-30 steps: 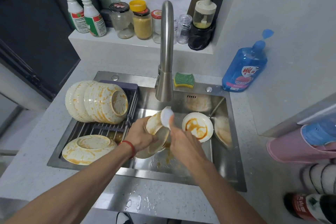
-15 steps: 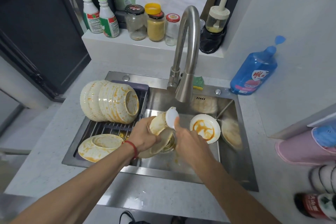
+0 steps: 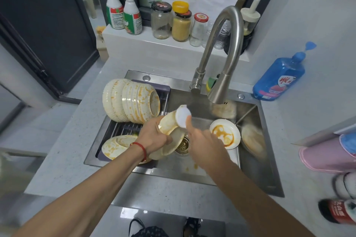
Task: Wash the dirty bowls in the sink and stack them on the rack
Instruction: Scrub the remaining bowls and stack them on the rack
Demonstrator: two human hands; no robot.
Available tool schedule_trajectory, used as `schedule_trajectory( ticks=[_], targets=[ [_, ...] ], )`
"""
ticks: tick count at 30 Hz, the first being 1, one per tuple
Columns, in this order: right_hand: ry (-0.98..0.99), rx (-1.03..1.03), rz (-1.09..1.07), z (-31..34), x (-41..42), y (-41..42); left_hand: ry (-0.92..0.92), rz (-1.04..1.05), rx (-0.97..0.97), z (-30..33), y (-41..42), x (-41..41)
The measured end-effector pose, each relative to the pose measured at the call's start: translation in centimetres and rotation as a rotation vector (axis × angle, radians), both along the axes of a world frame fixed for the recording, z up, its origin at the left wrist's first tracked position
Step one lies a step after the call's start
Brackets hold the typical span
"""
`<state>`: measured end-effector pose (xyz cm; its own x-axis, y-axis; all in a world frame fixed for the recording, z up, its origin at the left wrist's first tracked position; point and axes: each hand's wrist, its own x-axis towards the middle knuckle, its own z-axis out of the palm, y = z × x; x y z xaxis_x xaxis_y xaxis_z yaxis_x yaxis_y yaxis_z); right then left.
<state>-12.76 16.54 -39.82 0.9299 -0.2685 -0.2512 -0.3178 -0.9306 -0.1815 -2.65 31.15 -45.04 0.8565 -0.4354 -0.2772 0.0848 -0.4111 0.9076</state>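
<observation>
Blue soap bottle (image 3: 279, 79) at 2 o'clock, label unreadable. L hand (image 3: 153, 137) grips stained bowl (image 3: 169, 140) over sink (image 3: 256, 175) centre, tilted, base pointing ~1 o'clock. R hand (image 3: 202, 146) pinches prob. white scrubber (image 3: 183, 116) against base.

Faucet (image 3: 225, 48) taken as landmark. Behind it, a ledge (image 3: 146, 44) carries two spray bottles (image 3: 123, 13) and several jars (image 3: 181, 23). Right of it, a blue soap bottle (image 3: 279, 79). At its base, a sponge (image 3: 211, 82).
</observation>
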Motion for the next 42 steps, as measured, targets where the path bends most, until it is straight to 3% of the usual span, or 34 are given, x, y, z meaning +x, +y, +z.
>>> schedule_trajectory(
  ticks=[9,13,16,18,20,25,31,36,38,42],
  targets=[
    [-0.057,-0.087,0.141,1.7,0.6,3.6,0.095,0.102,-0.092,0.9,1.8,1.1],
    [-0.046,-0.109,0.053,2.4,3.4,2.6,0.068,0.127,-0.099,1.1,2.7,1.4],
    [-0.070,-0.083,0.186,2.4,2.9,4.7,0.101,0.178,-0.132,0.8,3.6,1.7],
    [-0.082,-0.034,0.148,2.3,3.4,4.4,0.130,0.215,-0.158,0.9,4.2,1.8],
    [-0.070,-0.022,0.079,1.9,4.7,3.7,0.190,0.305,-0.226,0.9,4.6,1.7],
    [-0.068,0.070,0.135,0.2,4.6,5.2,0.403,0.666,-0.418,-0.3,6.4,0.9],
    [-0.122,0.168,0.021,-4.6,2.6,2.2,0.603,0.811,-0.446,-1.3,10.0,0.8],
    [-0.068,0.250,-0.093,-8.3,0.9,-0.5,0.601,0.863,-0.268,-2.6,8.9,0.7],
    [-0.030,0.284,-0.130,-9.4,0.1,-1.8,0.486,0.851,-0.028,-3.9,8.8,1.1],
    [-0.023,0.345,-0.206,-10.8,-1.4,-4.9,0.207,0.614,0.492,-6.5,9.9,2.9]
  ],
)
